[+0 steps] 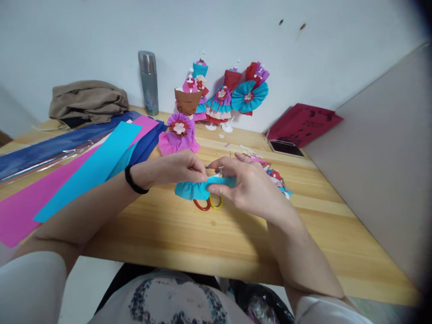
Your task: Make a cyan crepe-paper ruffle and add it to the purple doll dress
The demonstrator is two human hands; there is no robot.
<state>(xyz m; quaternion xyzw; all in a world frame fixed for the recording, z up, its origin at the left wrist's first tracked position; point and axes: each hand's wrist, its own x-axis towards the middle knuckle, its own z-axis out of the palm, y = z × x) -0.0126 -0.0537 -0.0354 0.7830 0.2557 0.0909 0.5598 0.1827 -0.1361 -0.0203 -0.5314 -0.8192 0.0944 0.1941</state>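
Between my hands is a blue crepe paper strip [192, 191], gathered into ruffles on its left part and flatter on the right. My left hand [184, 167] pinches its upper edge where the ruffles end. The thumb and fingers of my right hand [245, 180] are closed on the flatter part. A narrow white strip shows along the top edge between the fingertips; what it is I cannot make out. Scissors [202, 207] with one red and one yellow handle loop lie on the table just under the paper, their blades hidden.
Small paper dresses on stands, such as a purple one [189, 130], are at the back. Coloured paper sheets [91, 166] cover the left. A thermos [148, 83], brown cloth [87, 100], phone [286, 148], red bag [303, 123] and paper scraps [278, 177] lie around the wooden table [175, 238].
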